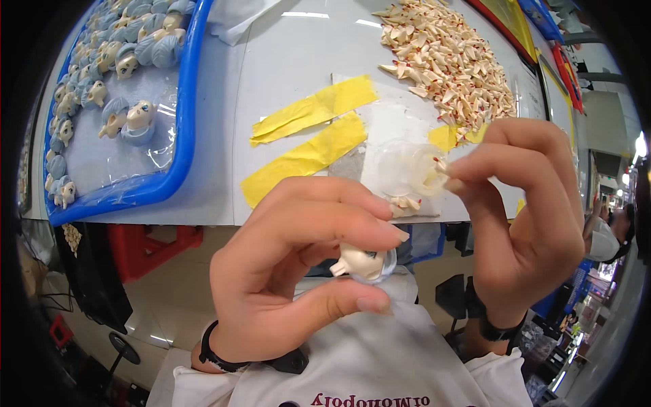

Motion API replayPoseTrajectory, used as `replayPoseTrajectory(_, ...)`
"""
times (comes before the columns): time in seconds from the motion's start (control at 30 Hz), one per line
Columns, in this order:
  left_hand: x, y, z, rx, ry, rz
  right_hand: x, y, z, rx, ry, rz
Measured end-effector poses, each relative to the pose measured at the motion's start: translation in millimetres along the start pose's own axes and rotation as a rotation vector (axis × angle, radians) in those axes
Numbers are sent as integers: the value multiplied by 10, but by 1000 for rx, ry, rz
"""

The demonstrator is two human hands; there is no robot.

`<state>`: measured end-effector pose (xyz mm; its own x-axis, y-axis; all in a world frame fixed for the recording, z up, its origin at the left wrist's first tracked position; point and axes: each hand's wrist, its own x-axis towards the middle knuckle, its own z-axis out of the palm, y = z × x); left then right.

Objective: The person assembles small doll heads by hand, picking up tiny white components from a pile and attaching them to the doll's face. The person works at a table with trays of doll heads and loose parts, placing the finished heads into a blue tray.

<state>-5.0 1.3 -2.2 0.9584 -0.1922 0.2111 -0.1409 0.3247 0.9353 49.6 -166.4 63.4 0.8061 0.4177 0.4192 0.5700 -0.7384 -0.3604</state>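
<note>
A small doll head point(365, 263) with pale blue hair is pinched between the thumb and fingers of my left hand point(298, 264), just off the table's near edge. My right hand point(522, 197) pinches a tiny cream piece with a red tip point(440, 165) between thumb and forefinger. That piece is over a small translucent round dish point(410, 159) on the table. A few more such cream pieces point(405, 204) lie by the table edge, between my two hands.
A large pile of cream, red-tipped pieces point(447, 61) covers the far right of the table. At left stands a blue-rimmed tray point(183, 146) with many blue-haired doll heads point(125, 61). Yellow tape strips point(305, 156) cross the middle. A red stool point(146, 247) is below the table.
</note>
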Motion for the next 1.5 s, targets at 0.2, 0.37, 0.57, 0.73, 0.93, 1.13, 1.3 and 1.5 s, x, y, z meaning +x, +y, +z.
replayPoseTrajectory(0.2,-37,51,190,-166,210,-67,-305,-41,-86,531,26,104)
replayPoseTrajectory(0.37,-35,104,285,-97,277,-94,-445,-259,99,588,145,199)
replayPoseTrajectory(0.57,-131,52,158,56,144,37,-423,-212,-5,549,-50,193)
replayPoseTrajectory(0.73,-154,94,164,230,118,57,-400,-201,17,324,73,-20)
replayPoseTrajectory(0.93,-131,116,196,349,149,83,-415,-48,-24,439,-63,-43)
replayPoseTrajectory(1.13,15,108,290,715,106,393,-500,-105,-111,1074,-184,443)
replayPoseTrajectory(1.3,104,171,412,1044,-101,480,-516,189,-408,823,-366,450)
replayPoseTrajectory(1.5,37,424,-189,1246,291,386,-820,1632,-1328,84,131,710)
